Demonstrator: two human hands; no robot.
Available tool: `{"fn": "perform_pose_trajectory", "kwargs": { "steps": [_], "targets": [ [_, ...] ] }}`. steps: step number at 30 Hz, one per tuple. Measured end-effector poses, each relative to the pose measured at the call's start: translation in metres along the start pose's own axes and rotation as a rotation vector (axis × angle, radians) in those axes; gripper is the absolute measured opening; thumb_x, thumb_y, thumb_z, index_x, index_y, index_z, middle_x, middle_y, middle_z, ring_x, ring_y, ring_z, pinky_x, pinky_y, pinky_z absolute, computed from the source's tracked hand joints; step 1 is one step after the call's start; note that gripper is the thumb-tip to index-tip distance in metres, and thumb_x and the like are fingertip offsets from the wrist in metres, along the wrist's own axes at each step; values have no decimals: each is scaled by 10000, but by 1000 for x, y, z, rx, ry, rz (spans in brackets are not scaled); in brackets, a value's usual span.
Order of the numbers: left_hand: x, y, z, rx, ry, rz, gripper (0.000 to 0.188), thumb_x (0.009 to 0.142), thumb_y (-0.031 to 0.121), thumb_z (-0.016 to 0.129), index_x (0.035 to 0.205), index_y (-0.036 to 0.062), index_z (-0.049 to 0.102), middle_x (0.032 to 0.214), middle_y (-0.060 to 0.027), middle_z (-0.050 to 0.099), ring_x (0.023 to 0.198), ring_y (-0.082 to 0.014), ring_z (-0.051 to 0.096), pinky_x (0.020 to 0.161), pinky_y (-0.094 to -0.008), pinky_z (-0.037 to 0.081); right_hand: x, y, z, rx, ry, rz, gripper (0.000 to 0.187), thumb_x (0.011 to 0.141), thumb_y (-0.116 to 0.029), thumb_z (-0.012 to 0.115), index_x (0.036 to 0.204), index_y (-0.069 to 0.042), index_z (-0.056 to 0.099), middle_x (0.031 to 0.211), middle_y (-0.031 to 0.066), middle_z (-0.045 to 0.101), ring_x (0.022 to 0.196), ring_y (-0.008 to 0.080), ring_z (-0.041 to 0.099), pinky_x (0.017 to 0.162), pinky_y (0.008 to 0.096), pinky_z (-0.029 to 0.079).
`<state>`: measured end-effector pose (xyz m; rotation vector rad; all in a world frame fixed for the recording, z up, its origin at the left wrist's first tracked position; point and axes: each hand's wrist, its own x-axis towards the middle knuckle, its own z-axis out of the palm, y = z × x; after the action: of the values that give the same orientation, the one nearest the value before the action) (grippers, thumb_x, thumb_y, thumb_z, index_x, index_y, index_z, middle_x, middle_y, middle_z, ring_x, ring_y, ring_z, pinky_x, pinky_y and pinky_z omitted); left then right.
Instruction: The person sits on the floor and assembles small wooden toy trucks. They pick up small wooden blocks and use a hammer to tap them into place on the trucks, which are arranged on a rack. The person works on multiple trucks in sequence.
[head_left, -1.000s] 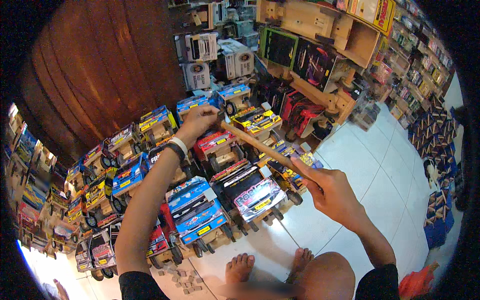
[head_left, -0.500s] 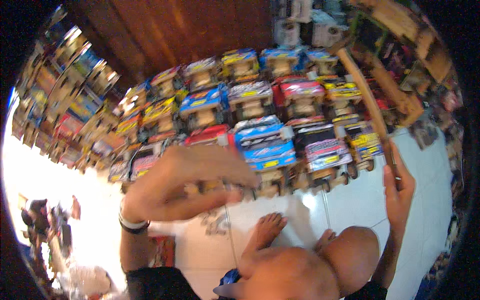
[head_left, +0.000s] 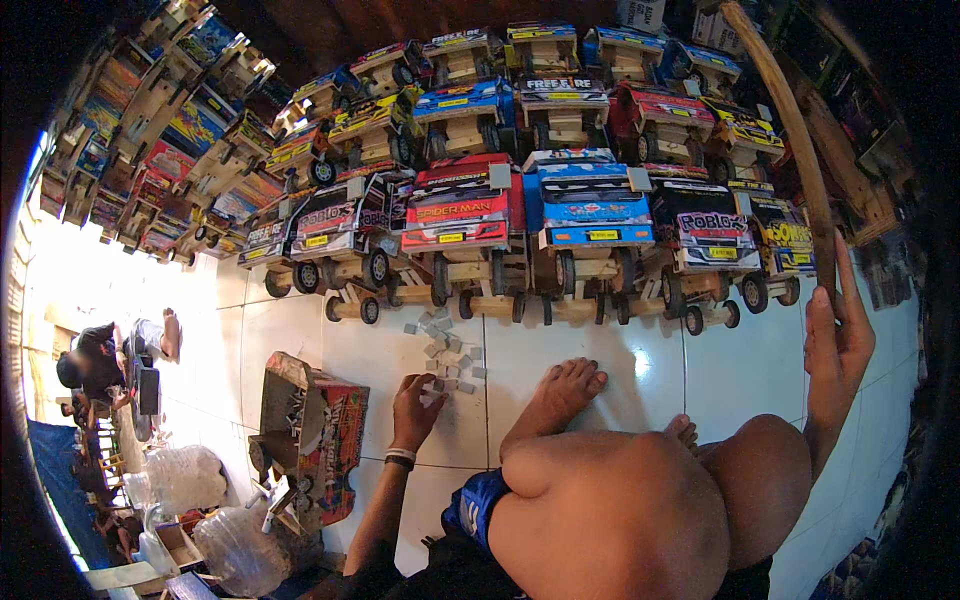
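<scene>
My left hand [head_left: 415, 412] is down at the floor, its fingers pinched on a small pale piece at the edge of a scatter of little grey blocks [head_left: 446, 352]. A bracelet circles that wrist. On the right side, my right hand [head_left: 840, 345] grips the lower end of a long wooden-handled hammer [head_left: 800, 130]. The handle slants up and away to the left, and its head lies at the top rim, hardly visible now. Ahead stand rows of wooden toy trucks [head_left: 595, 215] with colourful printed fronts and black wheels.
More toy trucks [head_left: 160, 130] are stacked at far left. A red-sided wooden toy truck body [head_left: 340, 440] lies left of my left arm, beside large clear plastic bottles [head_left: 245, 545]. A person [head_left: 98, 360] sits at far left. My bare foot [head_left: 560, 395] rests on white tiles [head_left: 640, 370].
My left hand has dropped from in front of the trucks to the grey blocks on the floor. My right hand still holds the hammer, slightly farther right in view. The view has shifted.
</scene>
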<state>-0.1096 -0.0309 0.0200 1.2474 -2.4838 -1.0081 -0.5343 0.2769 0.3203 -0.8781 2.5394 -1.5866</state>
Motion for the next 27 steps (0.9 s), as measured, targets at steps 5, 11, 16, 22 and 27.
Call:
{"fn": "perform_pose_trajectory", "kwargs": {
  "steps": [5, 11, 16, 22, 27],
  "targets": [
    [13, -6, 16, -40, 60, 46, 317, 793, 87, 854, 1073, 29, 716, 1086, -166, 685, 852, -312, 715, 778, -411, 580, -2, -5, 1, -18, -6, 13, 541, 1067, -251, 598, 1579, -119, 486, 798, -63, 557, 606, 22, 376, 528, 205, 306],
    [7, 4, 5, -288, -29, -116, 256, 776, 42, 846, 992, 12, 712, 964, -148, 708, 887, -326, 716, 798, -394, 584, -7, -1, -1, 44, 12, 40, 470, 1037, -178, 645, 1503, -155, 582, 1023, 47, 629, 782, 206, 596, 682, 363, 485],
    [-3, 13, 2, -17, -2, 79, 199, 780, 19, 819, 930, 13, 688, 918, -139, 704, 936, -312, 698, 790, -391, 580, -7, 5, -1, 104, -20, 95, 494, 1052, -218, 643, 1535, -169, 551, 1024, 40, 638, 777, 200, 604, 675, 361, 491],
    [-1, 50, -22, -108, -103, -3, 151, 964, 153, 726, 971, 6, 690, 930, -149, 756, 813, -266, 749, 741, -373, 611, -9, 1, 1, 72, 26, 63, 536, 1041, -187, 632, 1558, -109, 515, 761, -62, 522, 633, 31, 418, 552, 204, 335],
    [34, 162, -81, -153, -388, 259, 174, 987, 136, 705, 1093, 7, 754, 1034, -140, 788, 904, -217, 771, 825, -350, 614, -4, -3, 9, 151, 14, 78, 510, 1029, -168, 639, 1516, -52, 550, 929, -18, 652, 715, 53, 471, 636, 225, 425]
  ]
}}
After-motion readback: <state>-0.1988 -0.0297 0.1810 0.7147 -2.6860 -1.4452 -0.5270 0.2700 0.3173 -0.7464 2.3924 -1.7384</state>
